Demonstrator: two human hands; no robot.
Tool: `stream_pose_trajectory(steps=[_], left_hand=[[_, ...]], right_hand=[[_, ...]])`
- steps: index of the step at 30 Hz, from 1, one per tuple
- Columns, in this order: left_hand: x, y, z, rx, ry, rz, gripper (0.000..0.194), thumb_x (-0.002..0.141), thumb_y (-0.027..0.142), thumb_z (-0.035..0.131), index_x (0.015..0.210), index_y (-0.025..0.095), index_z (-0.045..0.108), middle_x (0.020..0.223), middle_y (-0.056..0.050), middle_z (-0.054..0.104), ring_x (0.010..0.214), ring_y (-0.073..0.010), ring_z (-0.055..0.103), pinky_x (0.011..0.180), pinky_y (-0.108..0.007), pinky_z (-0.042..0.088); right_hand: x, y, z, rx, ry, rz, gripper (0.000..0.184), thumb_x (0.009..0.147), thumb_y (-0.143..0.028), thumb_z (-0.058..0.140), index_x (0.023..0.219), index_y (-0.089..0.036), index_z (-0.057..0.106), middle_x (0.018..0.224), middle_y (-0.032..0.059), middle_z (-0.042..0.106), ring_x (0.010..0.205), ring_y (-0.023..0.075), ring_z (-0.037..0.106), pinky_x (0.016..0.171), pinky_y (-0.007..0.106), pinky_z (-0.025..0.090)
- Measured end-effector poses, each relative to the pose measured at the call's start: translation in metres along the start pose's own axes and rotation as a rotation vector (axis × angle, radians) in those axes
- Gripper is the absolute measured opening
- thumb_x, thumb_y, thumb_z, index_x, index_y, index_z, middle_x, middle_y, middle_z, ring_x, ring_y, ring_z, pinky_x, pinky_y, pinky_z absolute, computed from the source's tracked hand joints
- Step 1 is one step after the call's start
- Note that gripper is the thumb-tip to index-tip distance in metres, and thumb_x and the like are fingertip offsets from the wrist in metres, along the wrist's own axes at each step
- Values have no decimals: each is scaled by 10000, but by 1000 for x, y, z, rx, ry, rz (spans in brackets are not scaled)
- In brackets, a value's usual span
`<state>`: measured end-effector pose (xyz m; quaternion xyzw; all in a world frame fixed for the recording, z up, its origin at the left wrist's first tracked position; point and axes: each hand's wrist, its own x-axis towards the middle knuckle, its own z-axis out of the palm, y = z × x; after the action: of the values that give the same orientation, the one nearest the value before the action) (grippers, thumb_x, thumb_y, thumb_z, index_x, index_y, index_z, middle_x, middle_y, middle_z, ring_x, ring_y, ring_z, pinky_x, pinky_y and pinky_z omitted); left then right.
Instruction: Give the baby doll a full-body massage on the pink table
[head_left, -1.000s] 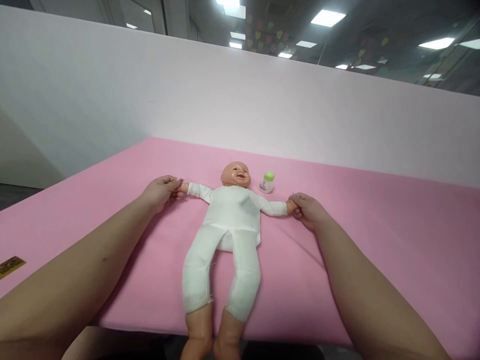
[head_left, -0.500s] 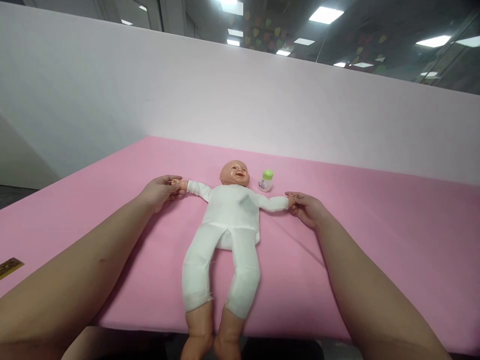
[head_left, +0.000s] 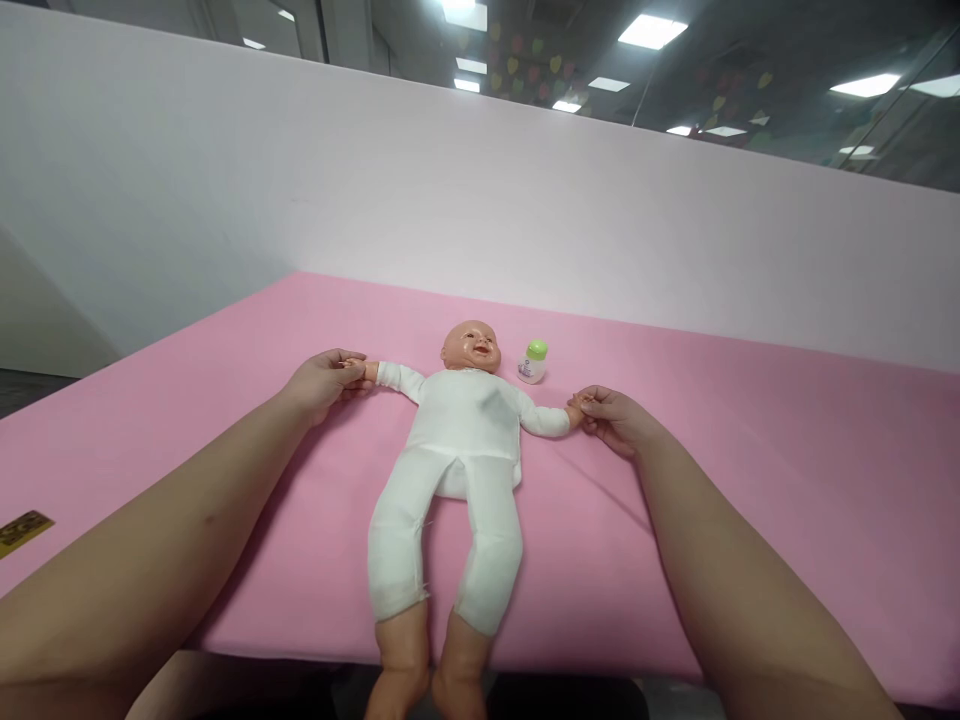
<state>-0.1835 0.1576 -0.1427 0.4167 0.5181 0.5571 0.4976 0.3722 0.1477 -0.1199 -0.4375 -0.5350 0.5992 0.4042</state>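
Note:
A baby doll (head_left: 461,440) in a white bodysuit lies on its back on the pink tabletop (head_left: 750,480), arms spread out, bare feet hanging over the near edge. My left hand (head_left: 324,382) is closed around the doll's hand on the left side. My right hand (head_left: 611,418) pinches the doll's other hand on the right side. Both of my forearms rest low over the pink surface.
A small white bottle with a green cap (head_left: 533,362) stands just right of the doll's head. A pale pink partition wall (head_left: 480,210) rises behind the table. A small yellow tag (head_left: 22,528) lies at the table's left edge.
The doll's arm on the right has dipped slightly lower and my right hand has shifted a little with it. My left hand keeps its hold in place.

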Motion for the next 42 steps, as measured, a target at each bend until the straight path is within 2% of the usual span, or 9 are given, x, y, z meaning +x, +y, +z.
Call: stream_pose_trajectory(steps=[4, 10, 14, 17, 20, 26, 31, 36, 42], left_hand=[[2, -2, -1, 27, 14, 11, 463, 736, 275, 911, 1127, 144, 700, 972, -159, 762, 772, -245, 772, 758, -370, 657], [4, -3, 1, 16, 34, -3, 350, 804, 330, 859, 1056, 146, 702, 920, -155, 760, 762, -255, 770, 718, -377, 662], [6, -3, 1, 9, 68, -23, 316, 826, 307, 824, 1066, 136, 711, 960, -181, 764, 787, -278, 779, 709, -390, 671], [7, -4, -1, 1, 59, -26, 351, 801, 246, 824, 1111, 123, 715, 1009, -190, 765, 829, -293, 784, 743, -408, 676], [8, -5, -2, -16, 28, -24, 437, 753, 212, 863, 1149, 115, 706, 1025, -185, 762, 836, -280, 784, 787, -403, 672], [12, -10, -6, -14, -16, -5, 585, 669, 224, 929, 1187, 126, 678, 1056, -174, 757, 855, -270, 783, 828, -393, 657], [12, -10, -6, 9, -14, -3, 555, 693, 232, 915, 1185, 127, 678, 1080, -169, 755, 857, -261, 782, 849, -393, 655], [6, -4, -2, 16, -10, -6, 534, 690, 224, 922, 1161, 131, 686, 1033, -159, 763, 832, -262, 781, 820, -381, 663], [5, -1, 0, 22, 22, -20, 447, 699, 295, 927, 1053, 152, 695, 924, -150, 761, 758, -268, 773, 720, -376, 658]], right_hand=[[0, -1, 3, -86, 1, 14, 301, 744, -328, 921, 919, -199, 712, 869, 47, 691, 654, 141, 541, 603, 297, 434], [9, 6, 5, -104, 140, 61, 351, 823, -455, 860, 817, -210, 608, 660, -13, 558, 527, 96, 411, 489, 253, 336], [14, 10, 6, -73, 196, 73, 337, 827, -453, 841, 853, -227, 592, 628, -34, 515, 482, 83, 366, 437, 228, 298], [15, 10, 6, -100, 203, 66, 258, 823, -373, 822, 931, -229, 636, 671, -9, 578, 481, 90, 413, 425, 232, 344], [12, 8, 4, -114, 168, 67, 294, 807, -303, 813, 1059, -216, 692, 792, 51, 680, 515, 114, 497, 450, 267, 437], [2, 1, -4, 26, -46, 105, 401, 759, -234, 845, 1142, -174, 742, 952, 109, 743, 714, 163, 641, 659, 299, 554], [-2, -1, -10, 70, -91, 83, 475, 720, -238, 883, 1171, -202, 739, 979, 75, 723, 695, 149, 606, 634, 289, 516], [-3, -3, -9, 13, -112, 115, 433, 641, -210, 938, 1021, -205, 730, 899, 53, 706, 684, 158, 579, 592, 287, 470], [1, 0, -4, -49, -41, 93, 349, 695, -328, 943, 886, -203, 679, 731, 16, 638, 577, 122, 480, 529, 265, 387]])
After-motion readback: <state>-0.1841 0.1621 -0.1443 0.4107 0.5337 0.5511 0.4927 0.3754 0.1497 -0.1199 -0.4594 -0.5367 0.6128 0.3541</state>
